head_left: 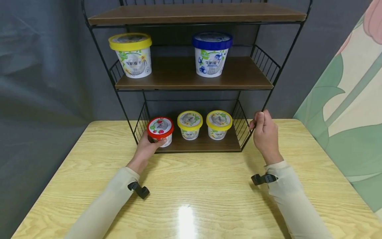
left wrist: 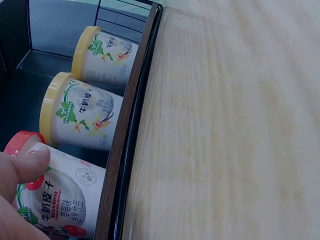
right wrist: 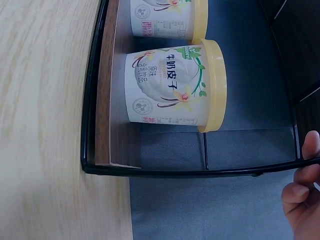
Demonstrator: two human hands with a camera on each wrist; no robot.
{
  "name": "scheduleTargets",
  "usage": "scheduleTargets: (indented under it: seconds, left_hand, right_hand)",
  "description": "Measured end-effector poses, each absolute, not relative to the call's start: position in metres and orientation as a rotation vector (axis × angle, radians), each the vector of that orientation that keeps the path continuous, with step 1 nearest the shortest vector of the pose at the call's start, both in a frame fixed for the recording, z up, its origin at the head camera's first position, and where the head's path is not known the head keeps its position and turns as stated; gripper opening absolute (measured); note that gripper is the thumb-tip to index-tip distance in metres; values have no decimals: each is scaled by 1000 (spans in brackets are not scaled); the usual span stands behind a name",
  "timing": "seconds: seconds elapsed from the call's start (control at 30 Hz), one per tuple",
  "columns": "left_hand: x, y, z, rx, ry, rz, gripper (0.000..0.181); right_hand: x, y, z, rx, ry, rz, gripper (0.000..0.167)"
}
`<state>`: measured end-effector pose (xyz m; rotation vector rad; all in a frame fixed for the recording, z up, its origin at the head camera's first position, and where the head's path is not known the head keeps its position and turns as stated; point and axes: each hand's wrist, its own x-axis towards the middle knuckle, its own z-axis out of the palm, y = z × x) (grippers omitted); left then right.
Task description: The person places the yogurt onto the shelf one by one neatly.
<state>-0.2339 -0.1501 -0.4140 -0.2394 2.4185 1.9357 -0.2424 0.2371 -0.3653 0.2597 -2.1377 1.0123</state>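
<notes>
On the lower shelf's left end, my left hand [head_left: 146,149] grips a small white tub with a red lid [head_left: 160,127]. Its strawberry label shows in the left wrist view, where my thumb [left wrist: 32,165] lies across the tub's side near the lid. Two small yellow-lidded tubs, a middle one [head_left: 190,125] and a right one [head_left: 219,124], stand upright beside it. Over at the right, my right hand [head_left: 265,136] pinches the black metal frame [right wrist: 225,173] of the shelf rack. Some fingers of both hands are hidden.
A larger yellow-lidded tub [head_left: 133,56] and a larger blue-lidded tub [head_left: 211,54] stand on the middle shelf [head_left: 176,74]. Above is a top shelf [head_left: 197,14]. The rack stands on a pale wooden table [head_left: 209,186], with a dark cloth [head_left: 44,83] behind and left.
</notes>
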Motion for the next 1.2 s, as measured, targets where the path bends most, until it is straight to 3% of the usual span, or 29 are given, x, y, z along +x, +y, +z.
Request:
scheduleTargets:
  seconds: [0.37,0.77,1.03,1.2]
  left_hand:
    - [-251,-143,-411,-230,2481,1924,70]
    - [-260,-141,-409,-254,2431,1921,77]
    - [-252,-143,-413,-229,2437,1973,72]
    - [-231,-139,-408,-227,2625,1770,79]
  right_hand:
    - [-241,239,-365,267,-2137,1000,35]
    - [-235,243,-364,256,-2155,988,36]
    - [-236,241,-365,276,-2153,991,36]
    - [-237,239,-366,269,-2192,998,37]
